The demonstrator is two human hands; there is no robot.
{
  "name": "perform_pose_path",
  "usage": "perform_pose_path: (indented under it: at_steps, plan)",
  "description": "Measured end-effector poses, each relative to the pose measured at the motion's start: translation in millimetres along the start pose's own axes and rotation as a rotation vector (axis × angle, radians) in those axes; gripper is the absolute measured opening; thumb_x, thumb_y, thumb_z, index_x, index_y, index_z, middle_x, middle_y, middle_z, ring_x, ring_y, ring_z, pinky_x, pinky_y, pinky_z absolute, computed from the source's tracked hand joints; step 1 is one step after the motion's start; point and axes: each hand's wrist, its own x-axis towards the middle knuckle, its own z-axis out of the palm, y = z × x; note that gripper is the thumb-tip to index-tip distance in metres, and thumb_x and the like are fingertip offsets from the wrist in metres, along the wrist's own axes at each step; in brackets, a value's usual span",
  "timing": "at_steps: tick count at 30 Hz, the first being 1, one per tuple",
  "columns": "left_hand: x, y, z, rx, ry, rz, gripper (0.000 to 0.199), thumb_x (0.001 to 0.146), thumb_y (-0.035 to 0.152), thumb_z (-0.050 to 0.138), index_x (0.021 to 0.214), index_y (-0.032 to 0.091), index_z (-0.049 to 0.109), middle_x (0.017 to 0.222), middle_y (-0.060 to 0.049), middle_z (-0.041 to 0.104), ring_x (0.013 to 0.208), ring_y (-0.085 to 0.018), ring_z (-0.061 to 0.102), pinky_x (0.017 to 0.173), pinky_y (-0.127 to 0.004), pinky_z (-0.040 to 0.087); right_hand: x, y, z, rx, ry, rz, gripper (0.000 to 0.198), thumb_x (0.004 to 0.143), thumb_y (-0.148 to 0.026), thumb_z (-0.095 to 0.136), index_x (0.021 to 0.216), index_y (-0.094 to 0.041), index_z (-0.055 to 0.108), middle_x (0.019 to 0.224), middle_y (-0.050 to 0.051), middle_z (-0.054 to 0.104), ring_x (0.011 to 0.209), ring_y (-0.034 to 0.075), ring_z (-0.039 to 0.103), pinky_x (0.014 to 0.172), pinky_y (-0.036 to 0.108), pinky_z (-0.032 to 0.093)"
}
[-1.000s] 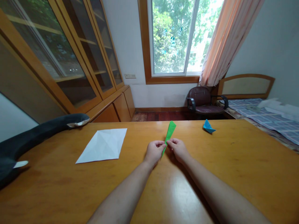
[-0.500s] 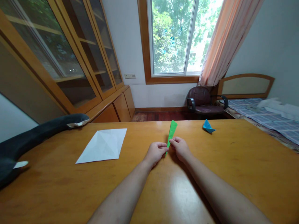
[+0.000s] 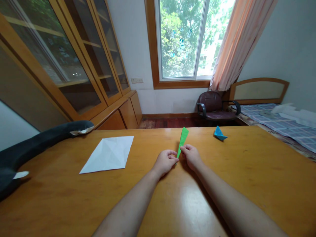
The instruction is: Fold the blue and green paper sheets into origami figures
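A narrow strip of folded green paper stands tilted between my hands, its wider end pointing away from me and its narrow end towards me. My left hand pinches it low down, near the narrow tip, which the fingers partly hide. On the right edge, a little higher up, the thumb and forefinger of my right hand are closed on the same paper. A folded blue paper boat sits apart, farther to the right. Left of my hands lies a creased white paper sheet.
All of this is on a wooden table. A black-and-white stuffed whale reaches over its left side. Past the far edge stand a maroon office chair and a bed; a glass-door cabinet is at the left.
The green paper and my right hand have shifted slightly to the right. Less of the paper's narrow tip shows below my left fingers. Both hands keep their hold.
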Motion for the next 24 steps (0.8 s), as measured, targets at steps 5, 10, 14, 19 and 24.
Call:
perform_pose_path:
  at_steps: [5, 10, 14, 19, 24]
  plan:
    - [0.4, -2.2, -0.1, 0.004, 0.01, 0.028, 0.026, 0.062, 0.017, 0.069, 0.077, 0.019, 0.049, 0.049, 0.008, 0.054, 0.039, -0.008, 0.047, 0.04, -0.017, 0.031, 0.8, 1.9, -1.0, 0.028, 0.014, 0.003, 0.036, 0.054, -0.046, 0.073, 0.053, -0.02, 0.05, 0.043, -0.006, 0.046, 0.041, 0.008, 0.034, 0.042, 0.023, 0.023]
    - [0.5, -0.8, -0.2, 0.051, 0.037, 0.057, 0.023, 0.062, 0.015, 0.066, 0.071, 0.02, 0.045, 0.046, 0.009, 0.051, 0.041, -0.009, 0.049, 0.041, -0.018, 0.033, 2.6, 1.7, -2.5, 0.05, 0.02, -0.004, 0.037, 0.054, -0.047, 0.074, 0.053, -0.02, 0.049, 0.043, -0.006, 0.045, 0.041, 0.007, 0.033, 0.041, 0.023, 0.022]
    - [1.5, 2.1, 1.5, 0.079, 0.066, 0.076, 0.024, 0.061, 0.014, 0.065, 0.069, 0.021, 0.043, 0.044, 0.01, 0.048, 0.039, -0.008, 0.047, 0.04, -0.017, 0.031, 3.5, 1.6, -3.5, 0.069, 0.02, -0.007, 0.039, 0.054, -0.049, 0.075, 0.053, -0.02, 0.049, 0.044, -0.006, 0.046, 0.041, 0.008, 0.034, 0.041, 0.023, 0.023]
    - [1.2, -0.1, 1.8, 0.047, 0.063, 0.098, 0.023, 0.062, 0.015, 0.064, 0.068, 0.021, 0.043, 0.048, 0.009, 0.051, 0.045, -0.01, 0.053, 0.044, -0.019, 0.037, 5.0, 3.2, -3.5, 0.094, 0.045, -0.024, 0.04, 0.054, -0.05, 0.075, 0.053, -0.02, 0.049, 0.043, -0.006, 0.046, 0.04, 0.007, 0.033, 0.041, 0.023, 0.022]
    - [0.9, -1.1, 1.4, 0.105, 0.077, 0.126, 0.023, 0.061, 0.013, 0.061, 0.065, 0.021, 0.04, 0.046, 0.01, 0.048, 0.043, -0.009, 0.05, 0.042, -0.018, 0.034, 4.8, 4.0, -3.4, 0.09, 0.051, -0.029, 0.041, 0.053, -0.051, 0.075, 0.054, -0.02, 0.049, 0.043, -0.006, 0.046, 0.041, 0.007, 0.034, 0.041, 0.022, 0.023]
